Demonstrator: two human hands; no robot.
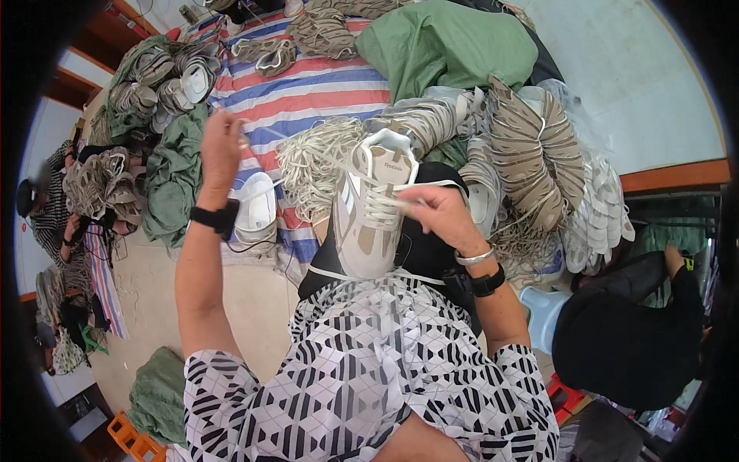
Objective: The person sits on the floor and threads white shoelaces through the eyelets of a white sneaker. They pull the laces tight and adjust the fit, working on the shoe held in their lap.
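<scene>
A grey and white sneaker [368, 223] sits on my lap, toe pointing at me. My right hand [443, 217] is just right of the sneaker, fingers pinched tight on a white shoelace [431, 185] that runs across its top. My left hand [221, 146] is up in the air, well left of the sneaker, fingers curled; I cannot tell if it holds anything. A heap of white laces [315, 158] lies behind the sneaker on a striped sheet [308, 88].

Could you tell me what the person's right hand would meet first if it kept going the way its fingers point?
Probably the laced front of the beige sneaker: the right hand points left, fingertips at its white laces.
</scene>
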